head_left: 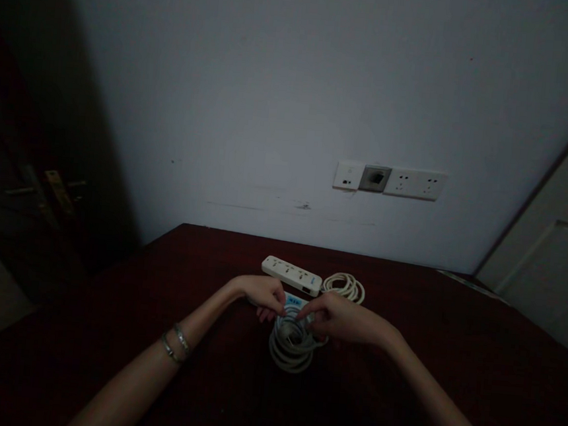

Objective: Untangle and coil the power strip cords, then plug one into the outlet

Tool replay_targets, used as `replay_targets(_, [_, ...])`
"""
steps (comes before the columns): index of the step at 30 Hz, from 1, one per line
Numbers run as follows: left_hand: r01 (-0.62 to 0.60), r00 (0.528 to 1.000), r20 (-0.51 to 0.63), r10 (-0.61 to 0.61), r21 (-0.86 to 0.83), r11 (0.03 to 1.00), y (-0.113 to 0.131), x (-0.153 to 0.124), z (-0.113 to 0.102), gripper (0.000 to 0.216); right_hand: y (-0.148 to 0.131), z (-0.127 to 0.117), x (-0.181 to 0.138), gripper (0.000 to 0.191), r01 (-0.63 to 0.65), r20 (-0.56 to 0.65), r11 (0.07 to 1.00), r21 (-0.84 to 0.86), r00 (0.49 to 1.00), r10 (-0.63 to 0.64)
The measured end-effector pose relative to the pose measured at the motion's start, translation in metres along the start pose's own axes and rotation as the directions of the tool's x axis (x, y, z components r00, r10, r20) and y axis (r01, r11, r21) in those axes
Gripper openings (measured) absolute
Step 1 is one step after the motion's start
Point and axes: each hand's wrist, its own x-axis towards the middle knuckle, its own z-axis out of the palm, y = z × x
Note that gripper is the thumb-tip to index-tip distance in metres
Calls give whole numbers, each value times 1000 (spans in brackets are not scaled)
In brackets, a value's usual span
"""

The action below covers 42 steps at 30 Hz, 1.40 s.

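From my remote seat, I took the coiled white cable as the landmark, lying on the dark red table. Both hands met at the far edge of that coil, over a small white piece with a blue label that sat at the coil's far rim. The left hand came in from the coil's left, fingers curled and pinched on the labelled piece; the right hand came from the coil's right, fingertips closed on the same piece or on the cable just beside it, and in the dim light I could not tell which. Both hands lay about equally near the coil. Just beyond the coil lay 1 white power strip, its long axis running left to right and slightly toward me at its right end, with a 2nd cable loop touching or just beside its right end. Well beyond, on the wall, sat a row of wall sockets.
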Motion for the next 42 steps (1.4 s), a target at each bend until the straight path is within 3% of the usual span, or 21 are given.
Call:
replay_targets(5, [-14, 999, 34, 12, 36, 999, -2, -1, 0, 25, -4, 10, 6, 42, 31, -4, 1000, -1, 1000, -31])
replay_targets(16, [-63, 998, -4, 63, 12, 998, 3, -3, 1, 25, -2, 15, 11, 38, 36, 8, 999, 15, 999, -37])
replay_targets(19, [-11, 1000, -6, 11, 56, 998, 2, -3, 2, 23, -1, 14, 11, 41, 47, 24, 999, -1, 999, -47])
replay_targets(25, [274, 956, 62, -287, 160, 948, -2, 1, 10, 20, 2, 10, 9, 42, 7, 11, 1000, 2, 1000, -7])
replay_targets(30, [243, 964, 74, -254, 140, 960, -3, 10, 22, 14, 4, 8, 8, 37, 34, -22, 999, 18, 999, -33])
replay_targets(35, [217, 976, -47, -212, 270, 938, 1, 13, 31, 6, 3, 0, 3, 32, 43, -88, 999, 3, 995, -43])
replay_targets(39, [271, 960, -148, -237, 283, 920, 9, 9, 35, 11, 1, -8, -1, 29, 61, -126, 998, -13, 990, -62])
replay_targets(42, [284, 955, -159, -249, 264, 922, 13, 7, 37, 9, 2, -12, -3, 29, 67, -135, 998, 5, 989, -66])
